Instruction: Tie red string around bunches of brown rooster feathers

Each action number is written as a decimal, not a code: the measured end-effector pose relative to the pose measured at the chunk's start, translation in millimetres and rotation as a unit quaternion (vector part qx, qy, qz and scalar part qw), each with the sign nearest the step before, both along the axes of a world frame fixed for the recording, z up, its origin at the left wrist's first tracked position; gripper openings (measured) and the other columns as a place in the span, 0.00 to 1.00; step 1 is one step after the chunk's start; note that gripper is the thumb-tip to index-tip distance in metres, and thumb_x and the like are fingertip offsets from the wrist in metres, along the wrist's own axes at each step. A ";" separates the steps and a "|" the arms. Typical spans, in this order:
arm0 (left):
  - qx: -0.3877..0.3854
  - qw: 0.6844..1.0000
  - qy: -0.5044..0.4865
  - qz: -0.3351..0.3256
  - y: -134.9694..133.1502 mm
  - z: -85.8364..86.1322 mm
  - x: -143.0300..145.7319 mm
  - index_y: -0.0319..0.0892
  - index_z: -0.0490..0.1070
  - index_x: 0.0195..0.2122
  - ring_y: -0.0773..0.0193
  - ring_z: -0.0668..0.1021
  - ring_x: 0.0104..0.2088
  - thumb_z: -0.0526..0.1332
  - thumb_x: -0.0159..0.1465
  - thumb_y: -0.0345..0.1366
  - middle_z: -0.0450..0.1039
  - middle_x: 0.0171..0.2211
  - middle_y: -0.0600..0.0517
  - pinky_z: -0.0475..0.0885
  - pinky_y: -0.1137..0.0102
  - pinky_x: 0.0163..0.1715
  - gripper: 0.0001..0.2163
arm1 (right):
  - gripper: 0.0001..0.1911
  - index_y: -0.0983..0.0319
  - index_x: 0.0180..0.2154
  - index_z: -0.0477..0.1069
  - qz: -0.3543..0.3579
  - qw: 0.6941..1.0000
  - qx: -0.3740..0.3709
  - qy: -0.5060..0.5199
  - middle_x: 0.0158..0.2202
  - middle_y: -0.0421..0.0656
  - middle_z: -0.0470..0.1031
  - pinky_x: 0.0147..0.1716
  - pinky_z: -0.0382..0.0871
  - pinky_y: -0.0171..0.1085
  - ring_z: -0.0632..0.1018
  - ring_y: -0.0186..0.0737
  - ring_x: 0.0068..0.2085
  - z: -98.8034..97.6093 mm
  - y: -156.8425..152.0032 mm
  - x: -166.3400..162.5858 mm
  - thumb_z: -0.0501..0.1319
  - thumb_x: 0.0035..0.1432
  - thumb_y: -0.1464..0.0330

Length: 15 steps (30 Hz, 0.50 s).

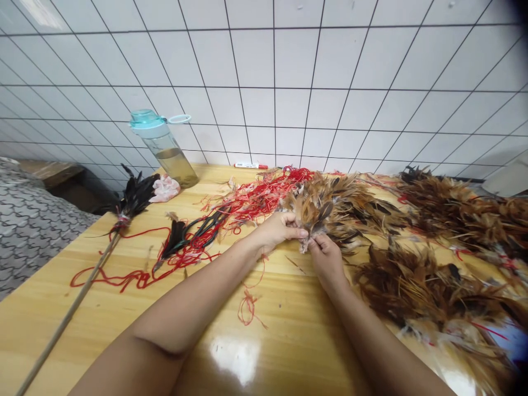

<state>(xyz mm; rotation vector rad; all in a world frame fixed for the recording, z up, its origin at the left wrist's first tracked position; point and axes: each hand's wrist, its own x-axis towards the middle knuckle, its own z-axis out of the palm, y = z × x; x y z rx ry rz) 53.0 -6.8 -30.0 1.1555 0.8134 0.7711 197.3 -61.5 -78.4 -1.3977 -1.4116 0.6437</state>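
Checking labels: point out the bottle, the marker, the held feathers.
bottle [170, 155]: head view, on its body
marker [248, 165]: head view, on its white barrel
held feathers [314, 216]: head view, on the brown plumes

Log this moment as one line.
left grip: pinching brown feathers | right grip: pinching their base | nearby: red string | left side: bottle, black-feathered stick

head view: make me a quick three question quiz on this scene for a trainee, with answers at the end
1. What do the left hand and right hand both pinch?
2. True or false: in the picture, the marker lies to the right of the bottle.
3. What colour is the feather tuft at the far end of the stick? a) green b) black c) white

Key: 1. brown feather bunch; 2. true; 3. b
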 end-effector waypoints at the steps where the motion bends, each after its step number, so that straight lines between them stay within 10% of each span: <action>1: -0.004 1.000 -0.004 0.002 -0.1 -0.1 0.1 0.35 0.70 0.23 0.73 0.70 0.23 0.74 0.40 0.35 0.68 0.20 0.56 0.62 0.74 0.28 0.15 | 0.13 0.60 0.21 0.68 0.000 1.000 -0.002 0.000 0.25 0.43 0.70 0.35 0.64 0.39 0.70 0.40 0.30 0.1 0.2 -0.2 0.55 0.53 0.62; 15: 0.040 0.999 0.021 -0.013 -2.9 -3.1 3.5 0.36 0.68 0.24 0.73 0.69 0.22 0.72 0.45 0.36 0.67 0.19 0.56 0.62 0.75 0.26 0.14 | 0.11 0.59 0.21 0.69 -0.029 0.998 0.023 -0.054 0.24 0.43 0.72 0.32 0.63 0.38 0.70 0.41 0.29 -4.1 1.5 3.1 0.55 0.51 0.64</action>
